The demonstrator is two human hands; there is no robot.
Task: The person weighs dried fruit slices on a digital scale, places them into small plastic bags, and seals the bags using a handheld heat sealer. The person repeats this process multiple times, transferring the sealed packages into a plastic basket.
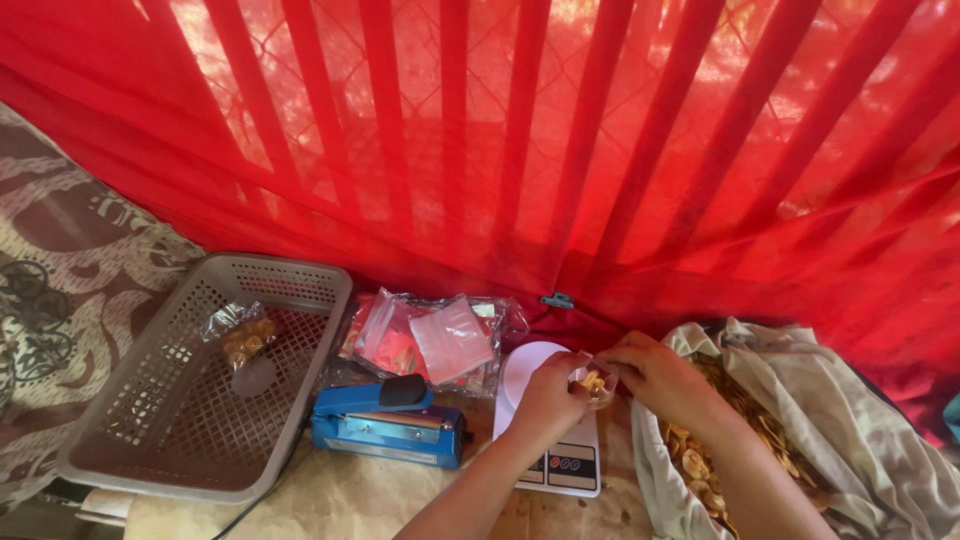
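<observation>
Clear plastic pouch (593, 382): small, crinkled, part-filled with golden chips, held over the white kitchen scale (553, 440).
Left hand (548, 395): fingers pinched on the pouch's near edge.
Right hand (655, 372): fingertips gripping its opposite rim.
Cloth-lined sack (850, 420): rumpled, full of chips.
Blue heat sealer (388, 425): boxy, beside the scale.
Grey latticed basket (200, 375): holds one filled pouch.

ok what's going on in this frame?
A person's left hand and right hand together hold a small clear bag with some yellow chips in it, above a white scale. A cloth-lined sack of chips sits to the right. One filled bag lies in the grey basket, beside a blue heat sealer.
</observation>
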